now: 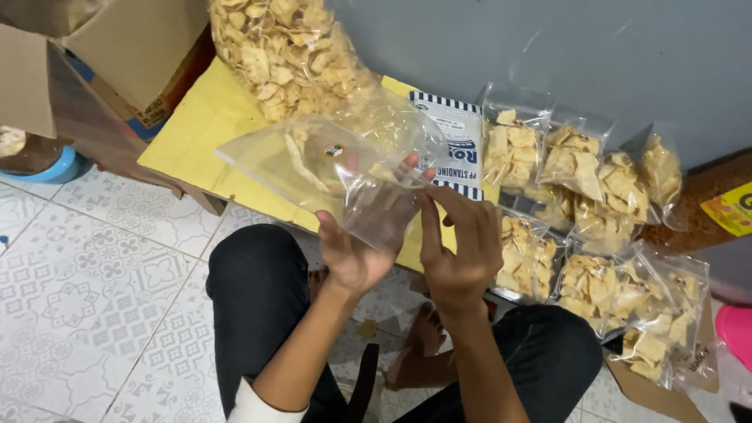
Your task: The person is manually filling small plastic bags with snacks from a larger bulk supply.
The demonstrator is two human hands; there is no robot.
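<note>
Sitting cross-legged on the patterned tile floor (102, 274), the person holds an empty clear plastic pouch (345, 176) up above their knees. The left hand (356, 251) cups its lower end, thumb and fingers closed lightly on the film; the right hand (458, 247) pinches the same end from the other side, fingertips pressed on the plastic. The pouch carries a small round sticker (334, 150) and hangs over a yellow sheet (207, 125).

Behind it stands a big bag of pale square chips (286, 51), and to the right lies a cluster of small filled chip pouches (595, 227) beside a striped pack of pouches (454, 145).

To my eye the mouth is being worked apart, and that goes best by rubbing the two layers between thumb and finger (slippery film clings), keeping the pouch level and steady.
</note>
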